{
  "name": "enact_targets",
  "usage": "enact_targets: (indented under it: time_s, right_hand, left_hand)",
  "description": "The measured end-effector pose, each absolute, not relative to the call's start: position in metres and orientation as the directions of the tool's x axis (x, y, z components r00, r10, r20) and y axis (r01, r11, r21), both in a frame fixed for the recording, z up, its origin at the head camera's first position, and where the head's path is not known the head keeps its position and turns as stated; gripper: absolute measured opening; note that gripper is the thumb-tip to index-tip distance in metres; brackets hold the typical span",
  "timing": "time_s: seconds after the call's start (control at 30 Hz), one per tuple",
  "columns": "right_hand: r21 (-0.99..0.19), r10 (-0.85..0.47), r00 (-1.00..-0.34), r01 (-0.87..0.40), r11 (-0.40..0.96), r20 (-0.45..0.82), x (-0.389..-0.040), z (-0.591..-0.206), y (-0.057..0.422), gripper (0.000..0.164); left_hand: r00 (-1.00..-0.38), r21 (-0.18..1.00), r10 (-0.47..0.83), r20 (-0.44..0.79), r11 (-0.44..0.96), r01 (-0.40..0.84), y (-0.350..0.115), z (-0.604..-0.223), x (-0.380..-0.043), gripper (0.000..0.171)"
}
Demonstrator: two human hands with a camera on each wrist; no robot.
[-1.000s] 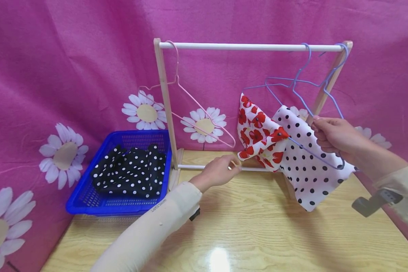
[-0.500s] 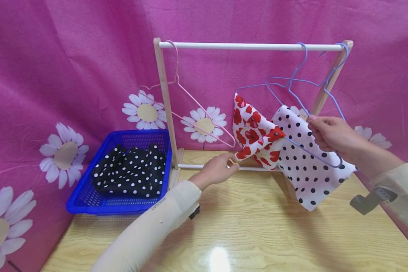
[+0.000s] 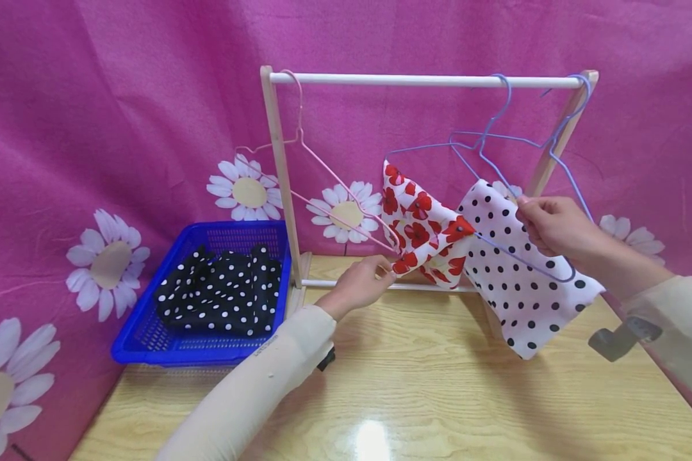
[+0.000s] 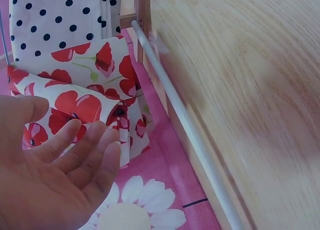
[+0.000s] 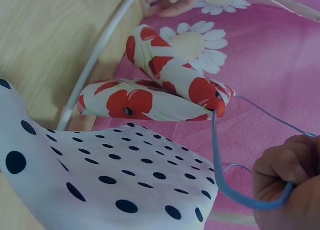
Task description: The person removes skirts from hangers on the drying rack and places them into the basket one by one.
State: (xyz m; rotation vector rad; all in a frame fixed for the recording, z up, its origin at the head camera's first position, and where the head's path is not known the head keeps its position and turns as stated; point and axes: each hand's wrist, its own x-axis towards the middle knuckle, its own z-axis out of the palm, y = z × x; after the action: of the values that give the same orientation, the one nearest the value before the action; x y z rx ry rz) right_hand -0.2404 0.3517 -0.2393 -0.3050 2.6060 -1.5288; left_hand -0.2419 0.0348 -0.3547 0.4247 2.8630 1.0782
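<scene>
"Where do we find the red cloth (image 3: 418,234)?"

"Folded over the bottom wire of a blue hanger (image 5: 217,165), hooked on the rail (image 3: 380,79), left of the dotted cloth (image 3: 525,301)."

"And the grip?"

"We see the right hand (image 3: 559,221) clenched round the hanger's side; the left hand (image 3: 360,282), fingers loose and thumb apart, lies beside the cloth's lower corner. Whether the fingertips touch it, we cannot tell."

"How would it handle?"

"Light, soft and limp, we judge, and apt to slide on smooth wire. We would pinch its free lower edge and steady the stiff hanger by its side."

"Which way does it point?"

"Its top corner points up and left; its rolled flap runs down-left. The hanger's long axis slopes down to our right."
</scene>
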Motion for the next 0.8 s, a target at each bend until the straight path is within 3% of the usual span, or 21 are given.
enact_targets:
  time_s: [0.43,0.8]
  right_hand:
    - [-0.802,-0.203,-0.974,-0.198,0.563,0.098,-0.244,-0.239,0.343,0.047]
    - [-0.632,-0.191,-0.949,-0.310,0.710,0.251,-0.247,-0.241,0.335,0.051]
  left_hand:
    - [-0.974,0.676,0.211,0.080,0.707,0.209,0.026,-0.359,-0.249,0.027]
    - [-0.986,0.703,0.159,0.047,0.696,0.146,0.018,-0.357,-0.251,0.029]
